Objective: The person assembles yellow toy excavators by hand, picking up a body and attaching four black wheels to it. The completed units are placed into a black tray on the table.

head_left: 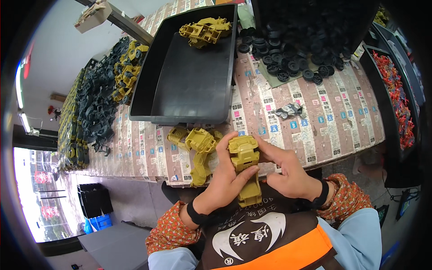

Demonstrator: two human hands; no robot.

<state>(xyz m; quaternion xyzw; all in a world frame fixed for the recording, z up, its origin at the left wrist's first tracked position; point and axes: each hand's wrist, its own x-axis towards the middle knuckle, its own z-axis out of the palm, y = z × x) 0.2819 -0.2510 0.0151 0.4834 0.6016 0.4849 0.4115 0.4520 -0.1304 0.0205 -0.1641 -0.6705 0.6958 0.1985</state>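
Note:
A mustard-yellow plastic toy truck body (244,150) is held upright at the table's near edge, in front of my apron. My left hand (220,182) is closed round its left side, thumb pressed across the front. My right hand (290,173) grips it from the upper right, fingers reaching behind it and partly hidden, with the thumb bent in. Just left of my left hand, more yellow truck bodies (200,140) lie loose on the table, one hanging near the edge.
Beyond my hands stands a large black tray (191,81) with several yellow bodies (205,32) at its far end. Black toy wheels (292,63) are heaped far right. Dark plastic parts (94,99) pile up at left. A crumpled grey scrap (289,110) and a bin of red pieces (393,99) are at right.

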